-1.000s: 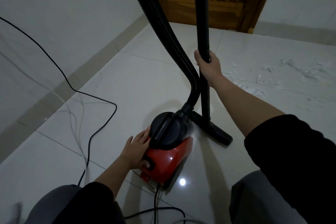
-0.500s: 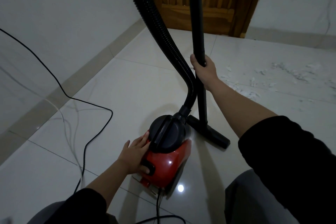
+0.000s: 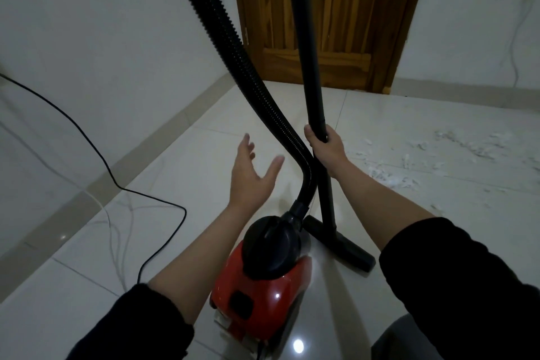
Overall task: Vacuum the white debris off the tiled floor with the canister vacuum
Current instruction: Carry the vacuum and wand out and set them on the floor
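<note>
Above the right hand's [image 3: 326,147] grip, the wand [image 3: 310,73] and hose [image 3: 233,47] exit the top edge; below, the canister [image 3: 257,298] rear is cut off.

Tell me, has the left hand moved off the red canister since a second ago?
Yes. The left hand has left the red canister and risen forward, fingers spread and holding nothing, toward the black hose.

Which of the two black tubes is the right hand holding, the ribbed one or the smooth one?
The smooth wand. The right hand grips it; the ribbed hose curves down untouched to the canister.
</note>
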Available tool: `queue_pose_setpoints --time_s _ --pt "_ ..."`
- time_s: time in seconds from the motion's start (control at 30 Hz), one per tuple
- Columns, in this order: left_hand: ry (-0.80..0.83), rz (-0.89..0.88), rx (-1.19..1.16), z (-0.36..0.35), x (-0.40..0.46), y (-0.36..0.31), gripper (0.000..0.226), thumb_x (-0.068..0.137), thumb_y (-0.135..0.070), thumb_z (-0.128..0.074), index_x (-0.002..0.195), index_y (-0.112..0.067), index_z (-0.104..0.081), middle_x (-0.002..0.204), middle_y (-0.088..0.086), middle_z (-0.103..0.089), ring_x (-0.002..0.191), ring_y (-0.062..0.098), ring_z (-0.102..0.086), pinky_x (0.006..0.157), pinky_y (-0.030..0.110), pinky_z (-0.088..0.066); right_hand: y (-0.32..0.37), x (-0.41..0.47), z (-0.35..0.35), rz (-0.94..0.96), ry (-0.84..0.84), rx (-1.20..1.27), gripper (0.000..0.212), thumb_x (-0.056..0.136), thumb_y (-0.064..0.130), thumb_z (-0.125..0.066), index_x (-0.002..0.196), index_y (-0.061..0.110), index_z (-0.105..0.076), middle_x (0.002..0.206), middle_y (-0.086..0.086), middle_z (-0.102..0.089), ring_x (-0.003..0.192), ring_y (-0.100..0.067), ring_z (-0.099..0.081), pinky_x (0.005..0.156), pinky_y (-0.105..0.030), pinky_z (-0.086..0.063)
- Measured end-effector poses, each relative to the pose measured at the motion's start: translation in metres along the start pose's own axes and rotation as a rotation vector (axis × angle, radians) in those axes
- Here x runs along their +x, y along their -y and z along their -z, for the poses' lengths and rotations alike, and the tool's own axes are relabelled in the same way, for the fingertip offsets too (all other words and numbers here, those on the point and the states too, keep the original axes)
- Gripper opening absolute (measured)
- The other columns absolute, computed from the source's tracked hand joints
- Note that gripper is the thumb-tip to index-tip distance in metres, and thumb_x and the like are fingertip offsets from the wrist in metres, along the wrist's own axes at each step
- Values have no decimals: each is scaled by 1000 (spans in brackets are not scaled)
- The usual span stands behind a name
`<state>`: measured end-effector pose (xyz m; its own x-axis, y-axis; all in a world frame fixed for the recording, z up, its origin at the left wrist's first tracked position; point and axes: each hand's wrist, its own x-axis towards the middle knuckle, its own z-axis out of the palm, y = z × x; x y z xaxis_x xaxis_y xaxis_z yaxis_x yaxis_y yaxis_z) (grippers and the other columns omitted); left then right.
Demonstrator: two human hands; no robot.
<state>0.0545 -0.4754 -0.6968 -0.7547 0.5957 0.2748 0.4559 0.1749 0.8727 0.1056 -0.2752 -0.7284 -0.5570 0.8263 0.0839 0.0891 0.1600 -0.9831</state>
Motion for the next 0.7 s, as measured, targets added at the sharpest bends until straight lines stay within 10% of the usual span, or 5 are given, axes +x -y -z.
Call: queue_pose_setpoints --time_s 0.37,0.7 --pt "-153 6 -249 -26 66 -55 40 92 -22 -59 127 -13 -43 98 -11 -57 89 1 -59 69 1 -45 13 16 3 -18 -94 7 33 90 49 -64 97 18 -60 94 -11 -67 86 -22 -66 79 -34 -54" --pt "-168 190 -288 49 93 -212 42 91 -17 -60 127 -4 -42 99 -6 -56 89 5 -56 66 -4 -40 211 24 26 -55 -80 -44 35 101 45 -47 117 15 -46 90 2 -56 78 -9 -56 66 -23 -45"
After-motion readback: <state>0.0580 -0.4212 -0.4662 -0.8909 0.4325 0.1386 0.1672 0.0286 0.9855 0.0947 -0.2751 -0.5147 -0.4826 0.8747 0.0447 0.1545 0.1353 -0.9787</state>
